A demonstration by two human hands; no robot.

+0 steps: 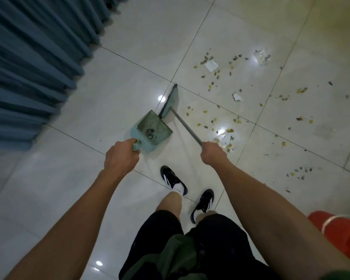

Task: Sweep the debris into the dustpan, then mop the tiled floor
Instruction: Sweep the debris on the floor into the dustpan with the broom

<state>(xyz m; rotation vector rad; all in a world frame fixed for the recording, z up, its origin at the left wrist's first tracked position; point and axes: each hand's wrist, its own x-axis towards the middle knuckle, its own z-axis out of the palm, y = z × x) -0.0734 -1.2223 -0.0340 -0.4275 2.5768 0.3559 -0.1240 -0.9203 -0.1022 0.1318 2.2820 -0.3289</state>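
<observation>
Arms reach forward and down from my view, both bare and nearly straight, ending near the centre of the frame. My left hand (120, 153) is curled round the handle of the pale teal dustpan (152, 130), knuckles up, gripping it at the pan's seven o'clock corner; the pan looks tilted, its comb-toothed edge nearest the hand and a small dark lump lying inside it. My right hand (213, 153) is clenched around the top of the broom handle (185, 126), which runs away toward eleven o'clock down to the teal broom head (171, 100), just beyond the dustpan at its one o'clock side; I cannot tell whether the two touch. Debris (236, 120) lies scattered over the glossy tiled floor (113, 93) from twelve to three o'clock of the right hand: yellowish and grey crumbs, a few white paper scraps (211, 65), some crumbs just beside the right wrist. Blue curtains (28, 63) hang at ten o'clock. Below the hands stand two black shoes (173, 179) with white stripes, and black shorts. An orange object (337, 237) sits at the four o'clock edge.
</observation>
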